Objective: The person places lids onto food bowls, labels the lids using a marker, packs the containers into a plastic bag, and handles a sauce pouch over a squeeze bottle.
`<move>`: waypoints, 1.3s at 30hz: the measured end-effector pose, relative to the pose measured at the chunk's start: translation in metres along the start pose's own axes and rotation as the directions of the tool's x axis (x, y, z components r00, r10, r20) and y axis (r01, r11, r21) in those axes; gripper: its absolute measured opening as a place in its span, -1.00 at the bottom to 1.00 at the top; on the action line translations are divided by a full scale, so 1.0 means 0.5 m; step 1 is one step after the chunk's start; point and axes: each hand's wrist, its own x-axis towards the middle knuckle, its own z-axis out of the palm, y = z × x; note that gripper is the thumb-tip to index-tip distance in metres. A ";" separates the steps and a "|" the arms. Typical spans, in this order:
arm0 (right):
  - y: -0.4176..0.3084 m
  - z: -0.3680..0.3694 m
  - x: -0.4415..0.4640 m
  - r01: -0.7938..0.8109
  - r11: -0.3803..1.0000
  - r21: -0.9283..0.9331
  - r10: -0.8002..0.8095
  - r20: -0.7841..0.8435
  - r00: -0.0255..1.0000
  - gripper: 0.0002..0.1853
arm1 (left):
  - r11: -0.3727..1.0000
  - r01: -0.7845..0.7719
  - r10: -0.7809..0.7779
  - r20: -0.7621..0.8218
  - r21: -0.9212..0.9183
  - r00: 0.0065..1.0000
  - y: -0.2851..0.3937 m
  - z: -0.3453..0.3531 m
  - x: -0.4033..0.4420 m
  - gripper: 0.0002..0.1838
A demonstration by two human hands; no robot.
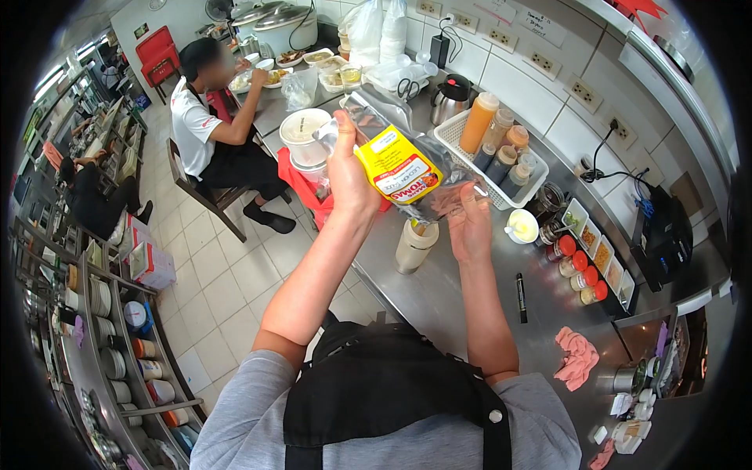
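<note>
A clear plastic bag with a yellow label is held up in front of me between both hands. My left hand grips its left side, thumb raised along the edge. On the right side, my right hand pinches the lower corner of the bag. Directly below it, an off-white container stands on the steel counter, with something yellowish at its mouth. The bag partly covers that opening, so I cannot tell whether they touch. Behind my left hand is a white lidded tub near a red bag.
A white basket of sauce bottles stands along the wall. Nearby are a small yellow-filled cup, red-lidded jars, a black marker and a pink cloth. A seated person eats at the counter's far end.
</note>
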 end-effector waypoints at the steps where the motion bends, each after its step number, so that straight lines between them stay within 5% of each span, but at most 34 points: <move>1: -0.002 0.003 -0.001 -0.001 1.000 0.001 0.001 -0.009 1.000 -0.79 | 1.000 -0.012 0.012 0.001 0.004 1.000 0.001 0.007 -0.003 -0.52; 39: 0.034 -0.033 0.007 0.060 0.998 -0.026 -0.061 -0.017 0.998 -0.81 | 0.994 0.080 -0.076 0.051 -0.075 0.996 -0.029 -0.008 0.023 -0.69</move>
